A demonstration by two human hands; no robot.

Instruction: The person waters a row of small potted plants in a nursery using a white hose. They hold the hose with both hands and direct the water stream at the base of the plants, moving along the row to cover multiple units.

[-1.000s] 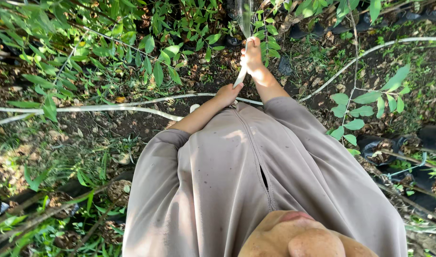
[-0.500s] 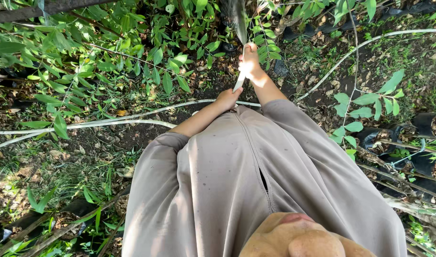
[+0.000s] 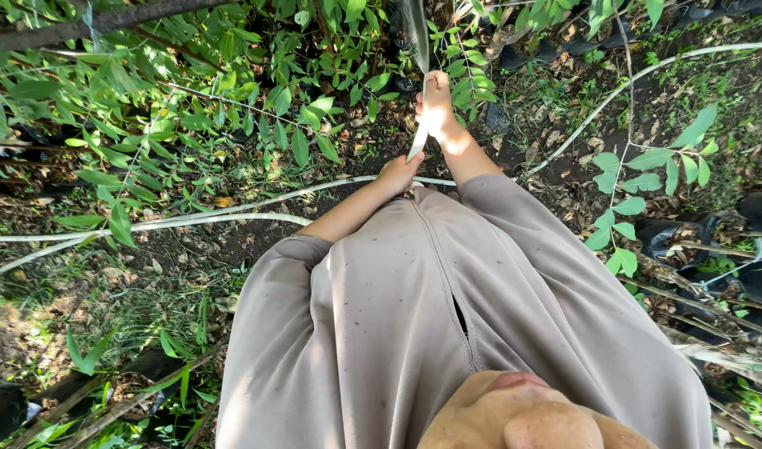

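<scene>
Both hands stayed put: left hand point(image 3: 398, 173) and right hand point(image 3: 436, 112) gripped the thin pale stem point(image 3: 418, 143) (only the view shifted).

Pale thin irrigation hose point(image 3: 231, 209) snaking over dirt, leafy green saplings point(image 3: 190, 100) all around, black plastic nursery bags point(image 3: 689, 237) at right, dry brown leaf litter point(image 3: 123, 270) underneath.

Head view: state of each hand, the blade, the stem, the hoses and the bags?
Left hand: closed on the knife's lower end.
Right hand: raised, gripping the thin stem.
Knife: pale blade tilted up between the hands.
Stem: upright.
White hoses: lying across the soil.
Black nursery bags: on the ground, right side.
</scene>
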